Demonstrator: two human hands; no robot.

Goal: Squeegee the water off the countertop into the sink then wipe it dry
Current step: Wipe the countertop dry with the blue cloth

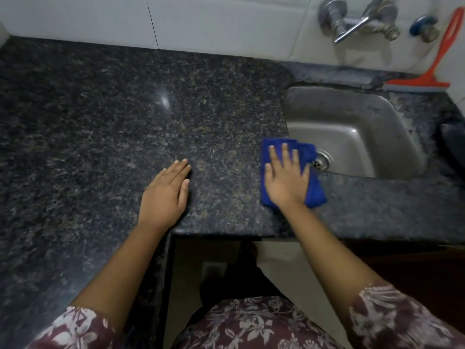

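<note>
A: Start on the near side. How does it lie?
B: The left hand (166,195) is palm down, flat on the dark speckled granite countertop (113,109) close to its front edge. Fingers straight and held together, thumb alongside. It holds nothing.
A: And the other?
B: The right hand (285,180) is palm down on the folded blue cloth (315,195), fingers straight and spread, tips toward the wall. It presses, no grip seen.
A: Arms?
B: The bare left forearm (120,268) and bare right forearm (334,248) reach forward and angle inward. Both wrists look roughly straight. The maroon floral-print sleeves (402,318) end near the elbows.
</note>
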